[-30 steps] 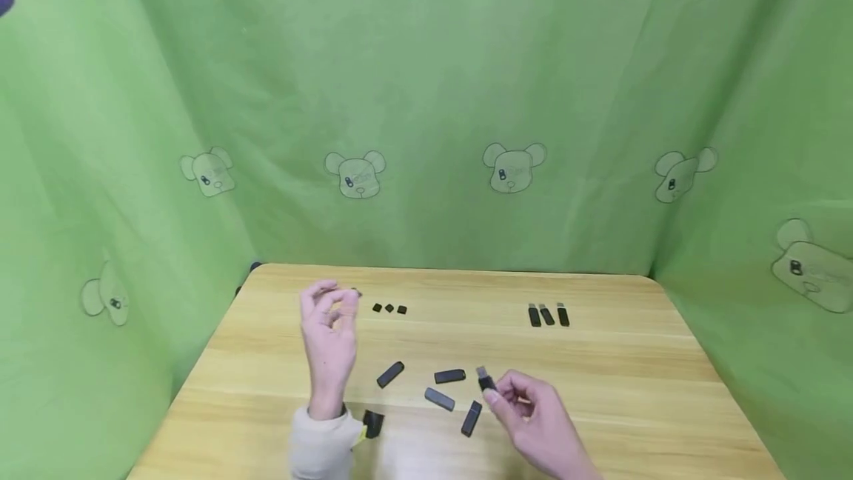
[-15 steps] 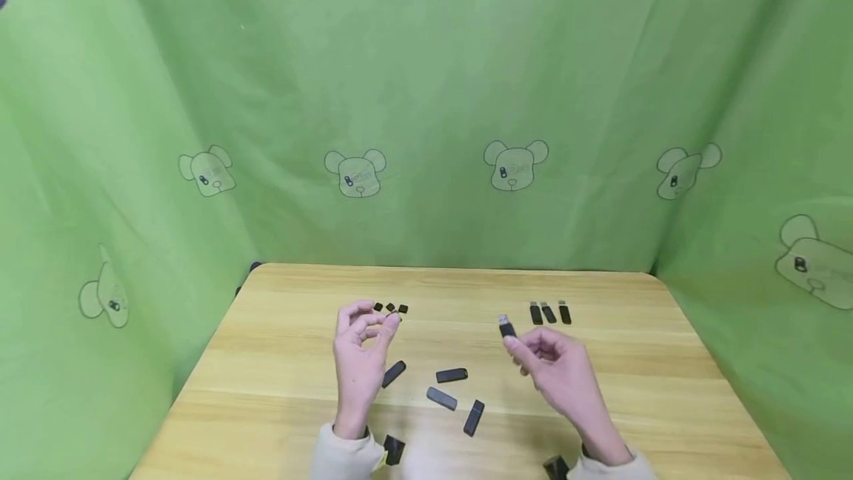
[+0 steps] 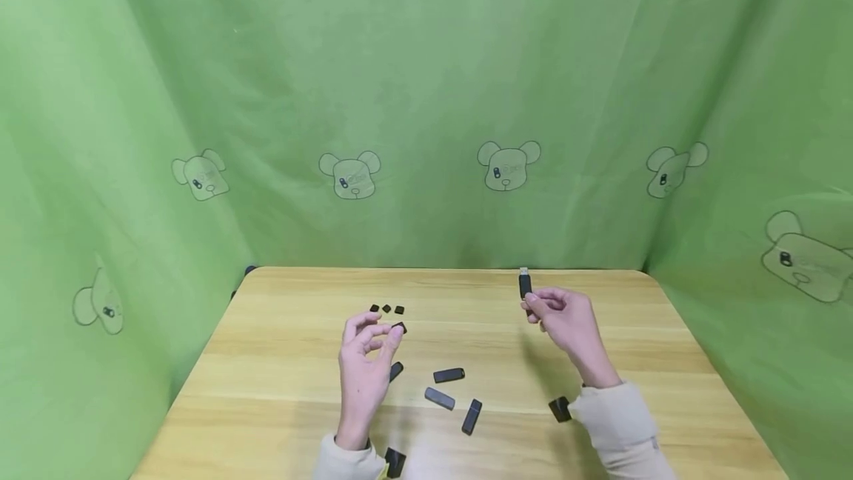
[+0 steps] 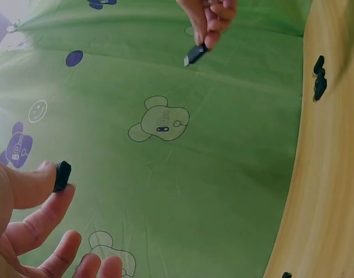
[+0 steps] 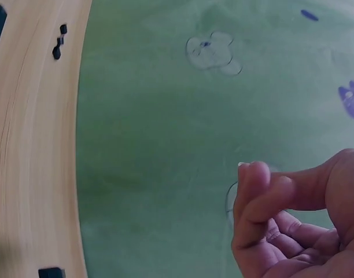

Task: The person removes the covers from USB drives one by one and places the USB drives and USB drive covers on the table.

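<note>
In the head view my right hand (image 3: 566, 324) pinches a black USB flash drive (image 3: 525, 285) by its lower end, metal plug pointing up and bare. The drive also shows in the left wrist view, plug tilted down; in the right wrist view the fingers hide it. My left hand (image 3: 365, 372) holds a small black cap (image 4: 62, 176) between thumb and forefinger, its other fingers loosely bent. Just beyond it, three similar small black caps (image 3: 386, 309) lie in a row on the wooden table (image 3: 300, 354).
Several capped flash drives lie mid-table, among them a black one (image 3: 449, 375), a greyer one (image 3: 440, 398) and another black one (image 3: 472, 417). Uncapped drives (image 4: 320, 78) lie toward the far edge, hidden behind my right hand in the head view. Green curtain (image 3: 426, 95) surrounds the table.
My right hand has carried the flash drive up and right, over the uncapped drives. The left hand, with the cap, has moved right and down to just in front of the row of caps.
</note>
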Action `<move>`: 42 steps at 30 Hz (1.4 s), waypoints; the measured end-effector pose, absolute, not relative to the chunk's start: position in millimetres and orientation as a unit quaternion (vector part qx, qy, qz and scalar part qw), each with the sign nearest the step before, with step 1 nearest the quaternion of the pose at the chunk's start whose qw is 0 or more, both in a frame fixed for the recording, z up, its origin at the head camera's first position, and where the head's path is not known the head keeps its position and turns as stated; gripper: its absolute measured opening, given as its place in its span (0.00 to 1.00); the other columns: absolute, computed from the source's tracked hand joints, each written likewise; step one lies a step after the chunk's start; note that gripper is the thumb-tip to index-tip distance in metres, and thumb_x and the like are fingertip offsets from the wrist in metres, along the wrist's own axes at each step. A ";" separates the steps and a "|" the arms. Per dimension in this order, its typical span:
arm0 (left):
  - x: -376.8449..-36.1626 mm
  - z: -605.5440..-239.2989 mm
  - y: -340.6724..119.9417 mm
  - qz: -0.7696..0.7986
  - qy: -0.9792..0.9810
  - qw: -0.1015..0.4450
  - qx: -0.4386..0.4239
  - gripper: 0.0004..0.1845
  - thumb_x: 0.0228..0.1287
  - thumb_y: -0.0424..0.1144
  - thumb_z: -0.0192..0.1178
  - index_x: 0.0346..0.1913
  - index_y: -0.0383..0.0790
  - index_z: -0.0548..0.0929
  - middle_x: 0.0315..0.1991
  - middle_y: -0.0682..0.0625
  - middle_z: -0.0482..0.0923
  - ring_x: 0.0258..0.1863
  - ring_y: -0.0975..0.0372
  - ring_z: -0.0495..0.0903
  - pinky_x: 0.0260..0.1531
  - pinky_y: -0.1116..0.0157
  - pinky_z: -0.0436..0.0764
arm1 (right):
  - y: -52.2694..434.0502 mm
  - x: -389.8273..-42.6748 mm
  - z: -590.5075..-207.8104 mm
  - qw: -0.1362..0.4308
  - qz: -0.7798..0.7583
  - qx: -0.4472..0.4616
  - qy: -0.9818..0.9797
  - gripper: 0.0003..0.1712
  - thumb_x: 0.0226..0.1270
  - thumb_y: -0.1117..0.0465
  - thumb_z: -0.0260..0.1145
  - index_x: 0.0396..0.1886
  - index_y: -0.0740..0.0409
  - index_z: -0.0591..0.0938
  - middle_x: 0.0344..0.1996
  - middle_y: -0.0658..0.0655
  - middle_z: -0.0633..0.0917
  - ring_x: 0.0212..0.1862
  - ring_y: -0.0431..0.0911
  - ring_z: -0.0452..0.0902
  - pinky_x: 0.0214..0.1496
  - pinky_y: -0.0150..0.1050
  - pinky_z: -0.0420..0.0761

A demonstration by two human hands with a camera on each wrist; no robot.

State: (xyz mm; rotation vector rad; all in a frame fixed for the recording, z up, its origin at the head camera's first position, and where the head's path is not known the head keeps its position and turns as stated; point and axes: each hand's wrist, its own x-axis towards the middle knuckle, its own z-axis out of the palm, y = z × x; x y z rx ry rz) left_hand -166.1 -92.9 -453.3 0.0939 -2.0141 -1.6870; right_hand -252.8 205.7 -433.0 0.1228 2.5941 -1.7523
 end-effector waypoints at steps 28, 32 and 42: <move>-158.9 -462.9 -90.8 -0.610 -0.756 0.237 0.031 0.04 0.64 0.37 0.69 0.37 0.38 0.87 0.58 0.43 0.75 0.55 0.58 0.74 0.46 0.66 0.81 | 214.6 -319.9 -540.0 0.094 -0.487 0.134 0.858 0.12 0.71 0.62 0.66 0.40 0.68 0.87 0.35 0.63 0.91 0.30 0.45 0.83 0.31 0.32 0.78; -158.7 -463.3 -90.0 -0.607 -0.758 0.236 0.031 0.04 0.64 0.37 0.69 0.36 0.40 0.87 0.58 0.43 0.76 0.56 0.57 0.74 0.47 0.65 0.81 | 215.7 -321.0 -546.1 0.090 -0.475 0.133 0.865 0.12 0.70 0.60 0.66 0.34 0.67 0.88 0.31 0.61 0.92 0.24 0.42 0.80 0.23 0.31 0.72; -157.3 -462.8 -88.1 -0.605 -0.762 0.229 0.025 0.04 0.64 0.38 0.69 0.36 0.41 0.87 0.58 0.43 0.76 0.59 0.52 0.73 0.50 0.56 0.80 | 216.1 -327.2 -558.6 0.104 -0.486 0.137 0.857 0.13 0.70 0.62 0.67 0.28 0.66 0.87 0.24 0.56 0.90 0.20 0.41 0.80 0.22 0.31 0.75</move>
